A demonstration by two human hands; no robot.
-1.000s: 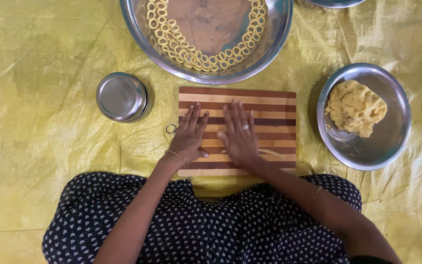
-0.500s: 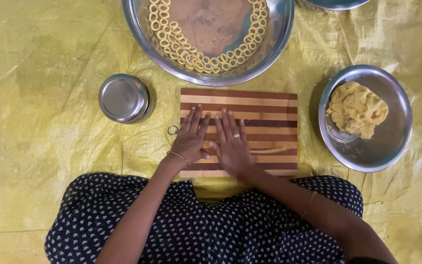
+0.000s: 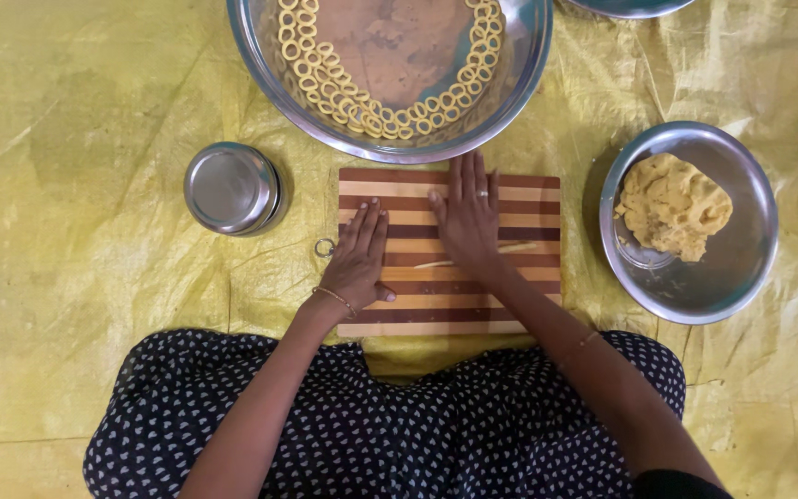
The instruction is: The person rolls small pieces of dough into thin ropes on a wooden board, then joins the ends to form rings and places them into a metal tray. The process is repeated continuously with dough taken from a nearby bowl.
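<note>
I see my left hand lying flat and open, palm down on the striped cutting board. My right hand is flat and open too, pressing a thin dough strand that shows on both sides of it. Farther off sits the big steel tray of dough rings.

- No packages, labels, signs or screens to be seen anywhere in view.
</note>
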